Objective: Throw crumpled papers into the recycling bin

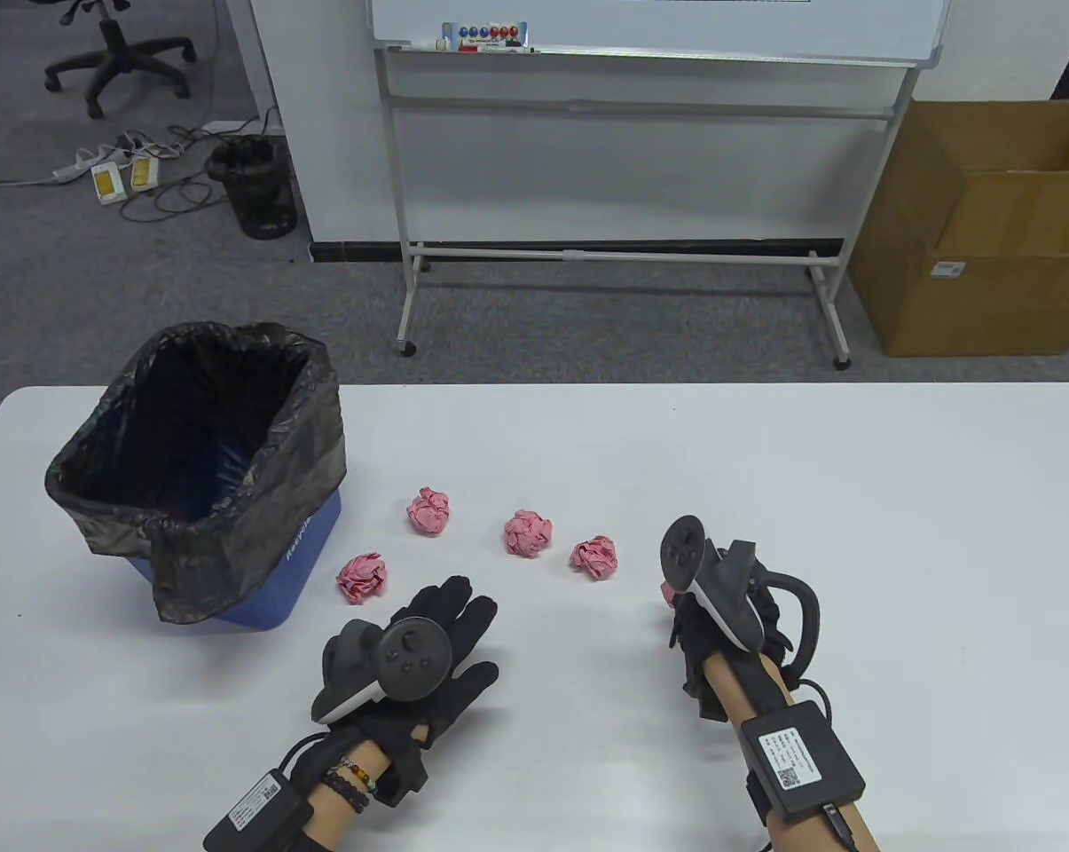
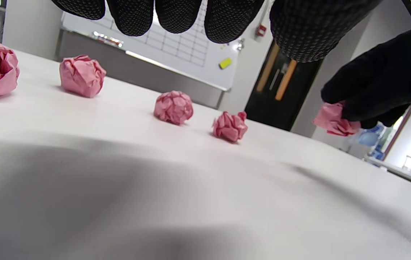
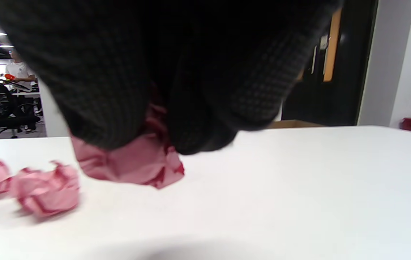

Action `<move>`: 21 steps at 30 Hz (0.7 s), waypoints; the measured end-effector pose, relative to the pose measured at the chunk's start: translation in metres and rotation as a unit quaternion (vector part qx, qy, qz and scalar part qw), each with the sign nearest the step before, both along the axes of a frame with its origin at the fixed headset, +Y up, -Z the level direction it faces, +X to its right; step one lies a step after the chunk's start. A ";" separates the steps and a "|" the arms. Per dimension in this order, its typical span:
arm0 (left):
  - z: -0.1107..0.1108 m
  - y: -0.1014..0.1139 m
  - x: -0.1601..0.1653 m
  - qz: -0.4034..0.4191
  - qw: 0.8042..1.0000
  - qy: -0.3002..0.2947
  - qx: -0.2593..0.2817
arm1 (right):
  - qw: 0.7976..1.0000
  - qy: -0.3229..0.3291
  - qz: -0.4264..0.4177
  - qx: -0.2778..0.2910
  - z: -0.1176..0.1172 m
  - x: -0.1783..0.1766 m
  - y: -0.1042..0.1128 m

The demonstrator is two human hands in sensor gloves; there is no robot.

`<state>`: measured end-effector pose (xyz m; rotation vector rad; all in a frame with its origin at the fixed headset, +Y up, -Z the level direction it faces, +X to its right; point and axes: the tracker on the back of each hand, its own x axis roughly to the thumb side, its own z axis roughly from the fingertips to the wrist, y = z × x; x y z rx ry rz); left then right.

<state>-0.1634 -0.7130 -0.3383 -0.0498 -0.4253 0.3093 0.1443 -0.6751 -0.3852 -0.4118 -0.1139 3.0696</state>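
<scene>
Several crumpled pink paper balls lie on the white table (image 1: 765, 461), the nearest to the bin (image 1: 362, 577), then others (image 1: 430, 511), (image 1: 529, 532), (image 1: 594, 556). The blue recycling bin (image 1: 308, 541), lined with a black bag (image 1: 197, 417), stands at the table's left. My right hand (image 1: 680, 617) grips another pink ball (image 3: 133, 168) at or just above the table surface, right of the row; that ball also shows in the left wrist view (image 2: 333, 121). My left hand (image 1: 450, 635) is palm down with fingers (image 2: 176, 14) extended and holds nothing, just in front of the row.
Beyond the table stand a whiteboard on a wheeled frame (image 1: 623, 253), a cardboard box (image 1: 986, 248) at the right, and a small black waste basket (image 1: 255, 186) with cables on the floor at the left.
</scene>
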 end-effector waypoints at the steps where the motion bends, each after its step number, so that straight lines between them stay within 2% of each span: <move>1: 0.000 -0.001 0.000 -0.001 1.000 0.000 -0.003 | 1.000 0.006 -0.007 -0.007 0.004 -0.002 -0.002; 8: -0.005 -0.006 -0.005 0.022 0.999 0.005 -0.030 | 0.997 0.046 -0.062 -0.028 0.022 -0.022 -0.008; 14: -0.009 -0.016 -0.008 0.081 0.987 -0.008 -0.140 | 0.988 0.088 -0.115 -0.046 0.036 -0.046 -0.011; 16: -0.011 -0.020 -0.009 0.111 0.979 -0.016 -0.167 | 0.984 0.107 -0.138 -0.045 0.041 -0.055 -0.012; 21: -0.013 -0.026 -0.011 0.226 0.946 -0.015 -0.232 | 0.966 0.133 -0.211 -0.070 0.047 -0.076 -0.018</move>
